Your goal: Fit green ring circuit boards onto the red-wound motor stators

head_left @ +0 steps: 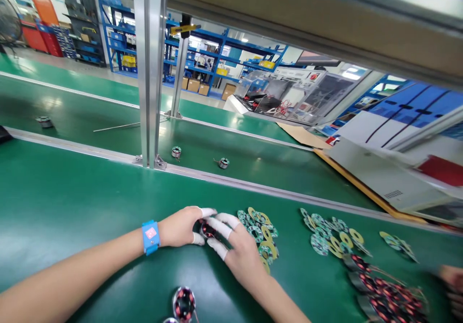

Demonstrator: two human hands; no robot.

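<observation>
And here we have both hands meeting over the green surface (90, 188), in from its far edge: the left hand (183, 227) has its white-capped fingers pinched nearly closed on a copper-wound coil ring (208, 230), the right hand (241, 250) curling its own around the other side. Just beside them lies a heap of flat rings (267, 234), while toward the right edge, a blurred co-worker's hand (455, 284) sits near clustered coils (392, 291).

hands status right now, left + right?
Left hand: closed, fingertips gripping the copper-wound core.
Right hand: closed, fingertips on the same copper-wound core.
</observation>
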